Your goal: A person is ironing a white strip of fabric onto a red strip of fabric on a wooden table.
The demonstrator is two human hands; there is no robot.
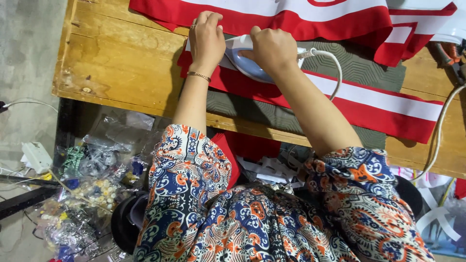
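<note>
My right hand [272, 48] grips the handle of a pale blue and white electric iron [242, 63] that rests on a red and white striped cloth [369, 104]. My left hand [206, 39], with a thin bracelet at the wrist, presses flat on the cloth just left of the iron, fingers together. The cloth lies over a grey-green patterned pad [354, 65] on a wooden table [121, 58]. More red and white cloth [301, 14] is bunched along the far side of the table. The iron's white cord [335, 63] curves off to the right.
A second white cable [439, 131] hangs over the table's right edge. Bags of small items in clear plastic [92, 179] lie on the floor at left, near a white plug block [36, 156]. Red cloth and white scraps [257, 157] sit under the table. A black stool [126, 221] is below me.
</note>
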